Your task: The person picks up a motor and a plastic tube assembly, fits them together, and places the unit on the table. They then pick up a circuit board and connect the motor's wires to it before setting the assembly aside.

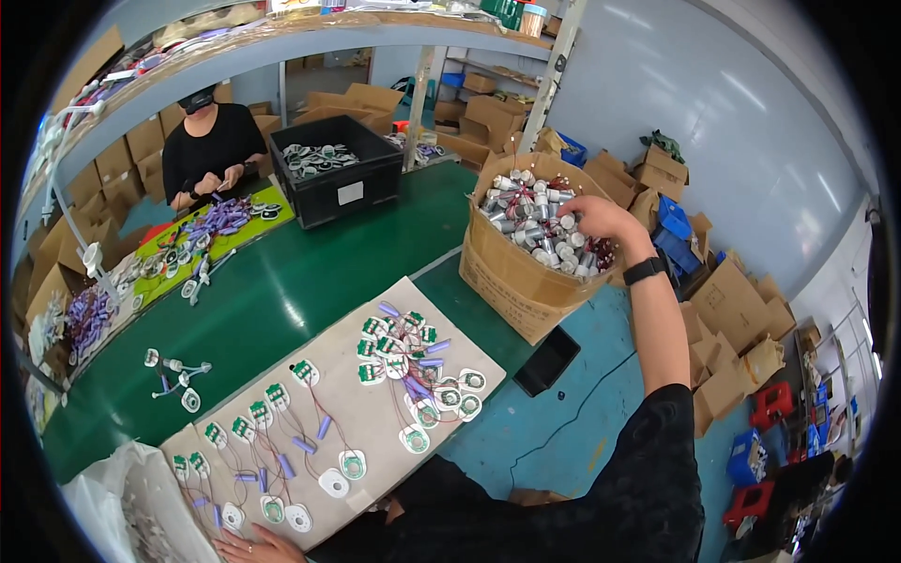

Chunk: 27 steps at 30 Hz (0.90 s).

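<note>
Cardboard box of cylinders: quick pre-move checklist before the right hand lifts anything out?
1. Right hand over the cardboard box: ok, it is inside the rim, on the small metal cylinders.
2. Grip on a cylinder: cannot tell, the fingertips are hidden among the parts.
3. Box steady: cannot tell, it sits tilted at the edge of the green table.
4. Left hand placed: ok, it lies flat on the near edge of the beige board.
5. Landing spot on the board: ok, bare patches show between the wired assemblies.
6. Co-worker's hands: ok, far across the table.
</note>
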Motion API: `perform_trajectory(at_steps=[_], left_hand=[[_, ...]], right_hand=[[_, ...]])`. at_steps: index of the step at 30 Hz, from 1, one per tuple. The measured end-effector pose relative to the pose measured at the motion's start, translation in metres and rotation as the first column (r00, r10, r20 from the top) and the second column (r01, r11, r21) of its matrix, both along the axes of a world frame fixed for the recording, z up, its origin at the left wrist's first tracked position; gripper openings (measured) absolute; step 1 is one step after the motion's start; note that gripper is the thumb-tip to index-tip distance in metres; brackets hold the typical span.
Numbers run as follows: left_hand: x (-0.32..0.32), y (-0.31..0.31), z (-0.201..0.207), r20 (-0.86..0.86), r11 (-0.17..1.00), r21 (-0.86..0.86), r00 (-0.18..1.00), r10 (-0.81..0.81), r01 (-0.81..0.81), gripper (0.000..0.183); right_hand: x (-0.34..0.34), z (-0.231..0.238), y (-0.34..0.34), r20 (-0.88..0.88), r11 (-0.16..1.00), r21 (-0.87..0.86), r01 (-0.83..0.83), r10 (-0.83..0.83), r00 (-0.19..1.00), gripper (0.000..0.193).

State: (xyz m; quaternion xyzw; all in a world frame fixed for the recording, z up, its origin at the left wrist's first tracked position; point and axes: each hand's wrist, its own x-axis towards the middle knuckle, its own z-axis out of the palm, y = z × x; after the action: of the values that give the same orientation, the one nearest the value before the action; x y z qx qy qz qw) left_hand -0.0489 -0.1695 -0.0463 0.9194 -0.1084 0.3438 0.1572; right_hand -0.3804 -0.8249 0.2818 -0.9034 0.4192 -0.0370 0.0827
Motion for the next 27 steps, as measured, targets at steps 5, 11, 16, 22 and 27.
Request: perform_trajectory(at_steps=[5,11,16,22,27], left_hand=[[0.007,0.029,-0.018,0.076,0.999,0.038,0.997,0.031,-0.034,0.06],[0.002,-0.01,-0.009,-0.122,0.994,-0.102,0.992,-0.042,0.029,0.062],[-0.004,0.019,-0.001,-0.137,0.995,-0.092,0.99,0.029,-0.042,0.065],[0.001,0.017,0.014,-0.155,0.899,-0.409,0.96,-0.234,0.153,0.058],[0.021,0.086,0.056,-0.101,0.901,-0.421,0.982,-0.159,0.103,0.041]], right_hand=[[0.039,0.004,-0.003,-0.112,0.983,-0.05,-0.175,0.169,0.979,0.047],[-0.05,0.01,-0.053,0.476,0.933,-0.328,0.15,0.026,0.879,0.035],[0.007,0.045,-0.035,0.983,0.999,0.014,0.032,-0.02,0.183,0.039],[0.064,0.014,0.128,0.997,0.895,0.071,-0.441,-0.048,0.063,0.051],[0.151,-0.09,0.248,0.932,0.613,0.336,-0.715,-0.108,0.346,0.049]])
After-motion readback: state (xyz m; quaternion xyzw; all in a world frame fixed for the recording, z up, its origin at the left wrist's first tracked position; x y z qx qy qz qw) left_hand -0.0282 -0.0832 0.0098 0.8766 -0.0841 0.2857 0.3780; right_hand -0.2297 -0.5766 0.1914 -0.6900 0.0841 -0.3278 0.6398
